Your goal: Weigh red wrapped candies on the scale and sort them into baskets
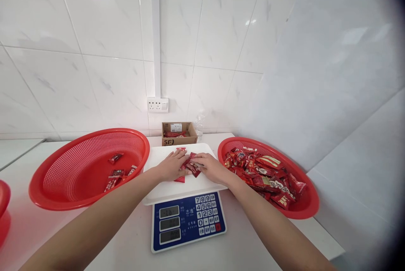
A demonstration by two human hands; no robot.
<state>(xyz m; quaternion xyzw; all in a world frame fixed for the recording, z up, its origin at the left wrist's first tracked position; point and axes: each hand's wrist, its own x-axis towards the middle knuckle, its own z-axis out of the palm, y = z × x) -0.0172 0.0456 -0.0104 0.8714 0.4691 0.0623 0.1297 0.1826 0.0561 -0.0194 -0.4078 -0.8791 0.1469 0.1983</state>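
Over the white weighing pan (158, 193) of a digital scale, my two hands come together around several small red snack packets (193, 169). My left hand (172, 166) is closed on the left side of the bunch, its fingers laid over the wrappers. From the other side, my right hand (212, 168) grips the packets between thumb and fingers. Part of a red wrapper (179, 179) shows on the pan below my left hand, and another lies just beyond its fingers. My fingers hide much of the bunch.
On the right, a red basket (308, 203) holds many red packets. A red mesh basket (85, 153) at left contains several packets. The scale's blue keypad panel (189, 222) faces me. Behind the pan are a cardboard box (179, 140) and a clear plastic bottle (199, 125) against the wall.
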